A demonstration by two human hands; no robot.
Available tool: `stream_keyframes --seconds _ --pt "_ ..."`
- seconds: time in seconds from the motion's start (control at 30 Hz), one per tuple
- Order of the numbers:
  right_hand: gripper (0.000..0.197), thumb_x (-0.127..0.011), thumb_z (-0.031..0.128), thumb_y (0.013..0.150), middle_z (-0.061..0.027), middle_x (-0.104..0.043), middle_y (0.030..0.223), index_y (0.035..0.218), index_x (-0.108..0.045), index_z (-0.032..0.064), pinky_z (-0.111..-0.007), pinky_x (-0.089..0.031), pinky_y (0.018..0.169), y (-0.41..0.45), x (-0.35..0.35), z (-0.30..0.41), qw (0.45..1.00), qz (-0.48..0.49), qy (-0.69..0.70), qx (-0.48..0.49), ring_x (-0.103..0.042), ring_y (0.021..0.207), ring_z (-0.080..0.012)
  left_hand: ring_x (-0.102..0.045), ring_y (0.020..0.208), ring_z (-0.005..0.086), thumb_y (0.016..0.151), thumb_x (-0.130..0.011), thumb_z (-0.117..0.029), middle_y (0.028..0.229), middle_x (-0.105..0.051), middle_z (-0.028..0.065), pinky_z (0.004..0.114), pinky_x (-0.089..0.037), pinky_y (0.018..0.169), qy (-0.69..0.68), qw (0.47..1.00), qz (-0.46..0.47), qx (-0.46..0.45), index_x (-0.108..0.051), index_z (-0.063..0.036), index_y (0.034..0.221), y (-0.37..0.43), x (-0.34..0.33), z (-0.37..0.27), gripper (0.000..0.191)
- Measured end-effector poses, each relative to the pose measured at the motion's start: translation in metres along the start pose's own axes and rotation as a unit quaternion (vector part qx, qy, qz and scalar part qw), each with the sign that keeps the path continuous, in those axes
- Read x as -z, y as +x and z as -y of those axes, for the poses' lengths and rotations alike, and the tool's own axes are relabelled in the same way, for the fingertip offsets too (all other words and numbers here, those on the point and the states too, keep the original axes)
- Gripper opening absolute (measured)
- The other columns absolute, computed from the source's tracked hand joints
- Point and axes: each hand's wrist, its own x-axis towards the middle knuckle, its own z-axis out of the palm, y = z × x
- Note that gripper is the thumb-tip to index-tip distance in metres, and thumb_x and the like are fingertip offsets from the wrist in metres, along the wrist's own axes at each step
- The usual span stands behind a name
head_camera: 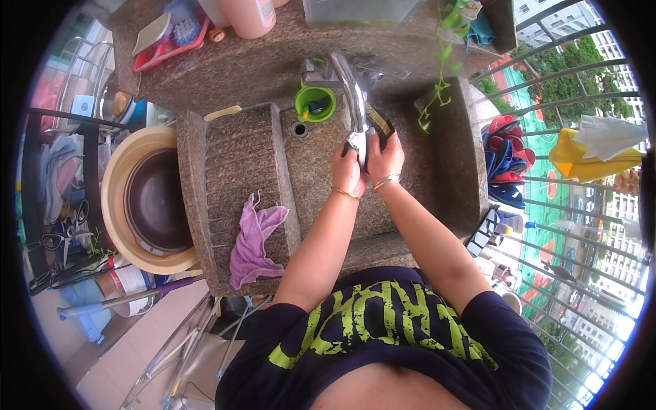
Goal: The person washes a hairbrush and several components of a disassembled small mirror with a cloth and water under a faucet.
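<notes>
Both my hands are under the chrome faucet [349, 84] at the stone sink [328, 205]. A white stream of water [362, 146] runs down between them. My left hand [347, 171] and my right hand [387, 158] hold a dark-edged item with a tan strip [379, 120], perhaps a shoe. The spout and my fingers hide much of it, so its full shape cannot be told. A gold bracelet circles my left wrist; silver bangles are on the right. Behind the drain hole [299, 129] hangs a small green strainer cup [314, 104] with something dark and yellow inside.
A purple cloth [257, 243] lies on the ribbed washboard [241, 169]. Left of the sink stands a beige basin [115, 200] holding a dark basin [159, 200]. A pink bottle [246, 18] stands on the back ledge. Several slippers [505, 154] hang by the railing; a vine [442, 77] trails down.
</notes>
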Motion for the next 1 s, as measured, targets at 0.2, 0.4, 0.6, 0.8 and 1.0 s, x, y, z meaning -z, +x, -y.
stream_keyframes --seconds 0.2,0.4,0.6,0.8,1.0 --pt "0.033 -0.051 0.032 0.084 -0.0234 -0.059 0.075 0.098 -0.048 0.002 -0.046 -0.045 0.06 0.01 -0.006 -0.009 0.997 -0.017 -0.046 -0.061 -0.057 0.07 -0.0412 -0.058 0.088 0.0191 0.086 -0.049 -0.013 0.099 -0.058 0.0084 0.032 -0.048 0.078 -0.168 0.984 0.053 0.034 -0.051 -0.0003 0.107 -0.017 -0.023 -0.013 0.025" --pt "0.039 -0.047 0.032 0.085 -0.0238 -0.06 0.083 0.106 -0.047 -0.0012 -0.046 -0.045 0.064 0.009 -0.009 -0.002 0.997 0.006 -0.052 -0.053 -0.057 0.075 -0.0407 -0.059 0.08 0.0166 0.084 -0.047 -0.005 0.094 -0.059 0.0092 0.028 -0.048 0.068 0.022 0.997 0.002 -0.069 -0.054 0.0027 0.1 -0.004 -0.009 -0.004 0.02" --pt "0.04 -0.048 0.032 0.085 -0.023 -0.06 0.077 0.105 -0.046 -0.0021 -0.046 -0.045 0.06 0.006 -0.013 0.0 0.998 0.025 -0.04 -0.052 -0.057 0.069 -0.0408 -0.056 0.091 0.0206 0.086 -0.047 -0.016 0.103 -0.057 0.0099 0.033 -0.045 0.078 -0.025 0.998 -0.029 -0.047 -0.052 0.0008 0.106 0.008 0.009 -0.002 0.027" --pt "0.033 -0.049 0.03 0.084 -0.0212 -0.059 0.073 0.094 -0.048 -0.0015 -0.046 -0.045 0.058 0.006 -0.009 0.005 0.995 0.03 -0.084 -0.037 -0.057 0.067 -0.0391 -0.046 0.11 0.0258 0.087 -0.039 -0.046 0.12 -0.049 0.01 0.037 -0.033 0.097 -0.269 0.941 0.153 0.136 -0.046 -0.004 0.118 -0.022 -0.017 -0.032 0.052" --pt "0.026 -0.054 0.023 0.076 -0.0132 -0.046 0.104 0.095 -0.056 0.0064 -0.046 -0.029 0.087 -0.007 -0.009 0.011 0.982 0.077 -0.162 0.062 -0.04 0.102 -0.0316 -0.048 0.107 0.0251 0.079 -0.038 -0.065 0.114 -0.051 0.0103 0.039 -0.036 0.093 -0.167 0.972 0.151 0.064 -0.042 -0.0024 0.119 -0.007 -0.009 -0.036 0.074"
